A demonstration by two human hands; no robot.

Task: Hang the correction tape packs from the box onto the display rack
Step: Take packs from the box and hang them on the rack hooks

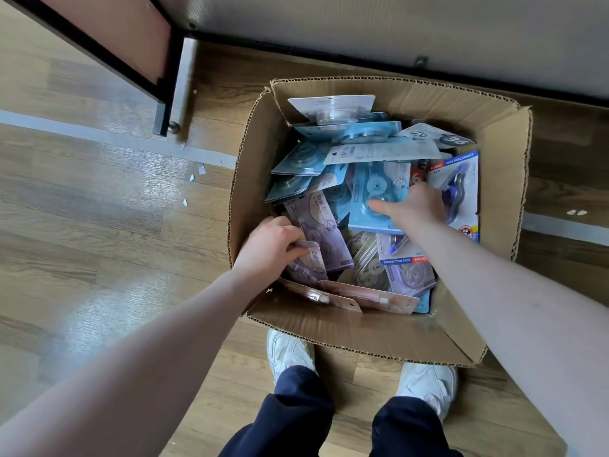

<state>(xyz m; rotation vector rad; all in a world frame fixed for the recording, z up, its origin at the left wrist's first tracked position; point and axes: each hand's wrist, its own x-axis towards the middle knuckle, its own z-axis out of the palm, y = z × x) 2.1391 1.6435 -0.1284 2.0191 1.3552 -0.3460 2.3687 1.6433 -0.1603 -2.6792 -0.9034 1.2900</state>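
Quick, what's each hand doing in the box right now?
Left hand: grips a purple pack.
Right hand: fingers rest on a blue pack; whether it grips, cannot be told.

the box sits on the floor just ahead of two shoes, packs heaped inside it; a stand's leg stands behind it to the left.

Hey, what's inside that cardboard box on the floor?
The cardboard box holds a loose heap of correction tape packs, blue, purple and pink. The left hand grips a purple pack; the right hand lies on a blue one. The lower layers and box bottom are covered.
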